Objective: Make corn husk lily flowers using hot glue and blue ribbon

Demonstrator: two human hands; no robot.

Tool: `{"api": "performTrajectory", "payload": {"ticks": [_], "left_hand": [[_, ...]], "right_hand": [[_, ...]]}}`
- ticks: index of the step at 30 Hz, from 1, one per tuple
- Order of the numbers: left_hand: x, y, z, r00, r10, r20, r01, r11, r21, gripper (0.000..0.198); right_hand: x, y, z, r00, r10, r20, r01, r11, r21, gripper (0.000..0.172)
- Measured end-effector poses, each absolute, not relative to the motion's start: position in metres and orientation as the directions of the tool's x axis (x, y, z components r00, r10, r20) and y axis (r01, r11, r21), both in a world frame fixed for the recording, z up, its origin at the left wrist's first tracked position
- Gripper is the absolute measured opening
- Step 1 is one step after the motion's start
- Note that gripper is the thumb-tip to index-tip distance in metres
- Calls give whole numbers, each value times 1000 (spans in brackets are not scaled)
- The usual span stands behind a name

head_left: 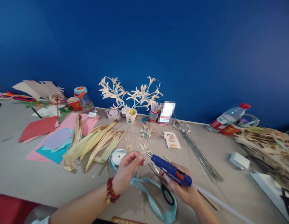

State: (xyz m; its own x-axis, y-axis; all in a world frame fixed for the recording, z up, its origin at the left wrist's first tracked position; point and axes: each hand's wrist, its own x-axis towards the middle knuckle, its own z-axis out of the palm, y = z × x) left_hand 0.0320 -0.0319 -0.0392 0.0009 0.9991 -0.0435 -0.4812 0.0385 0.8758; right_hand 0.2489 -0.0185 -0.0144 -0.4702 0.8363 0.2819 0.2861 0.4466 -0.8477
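Note:
My right hand [178,177] is wrapped round a blue hot glue gun [171,169], its nozzle pointing left. A long clear glue stick [219,199] trails from the gun's back end. My left hand [130,169], with a red bead bracelet [112,190] at the wrist, pinches a small pale piece of corn husk [143,151] close to the nozzle tip. Whether the nozzle touches the husk I cannot tell. Under and between my hands lie black-handled scissors [167,194] and a loose light blue ribbon [156,203]. A ribbon spool [118,157] sits beside my left hand.
Corn husks [95,140] and coloured paper [57,140] spread over the left side. Behind stand husk flowers [135,93] in a white cup [131,116]. Bundled wires [202,157], a white block [239,161] and a plastic bottle [229,118] are on the right. A blue wall [144,46] rises behind.

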Motion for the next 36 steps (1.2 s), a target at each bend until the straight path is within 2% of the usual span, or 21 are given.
{"api": "performTrajectory", "payload": {"ticks": [9, 27, 36], "left_hand": [[32, -32, -39, 18, 998, -59, -488, 60, 871, 17], [32, -33, -36, 27, 998, -60, -501, 66, 863, 15], [32, -34, -35, 26, 997, -71, -481, 75, 873, 18]], "right_hand": [[250, -14, -15, -510, 785, 352, 284, 540, -792, 14], [250, -16, -17, -504, 782, 367, 320, 563, -762, 17], [248, -15, -14, -508, 783, 358, 336, 563, -755, 29]]}}
